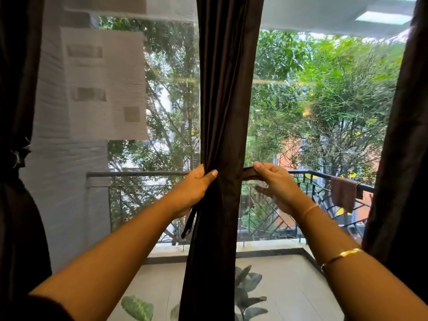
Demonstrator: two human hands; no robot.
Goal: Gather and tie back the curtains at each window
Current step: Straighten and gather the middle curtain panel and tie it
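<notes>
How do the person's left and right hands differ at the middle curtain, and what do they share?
The left hand wraps round the gathered middle curtain; the right hand pinches a tie strap beside it. The right arm wears a gold bangle; the left arm is bare. Both hands are at the same height.

curtain (222,112): dk brown, bunched, upright, mid-window | tie band (250,173): ends out R, dangling L
</notes>
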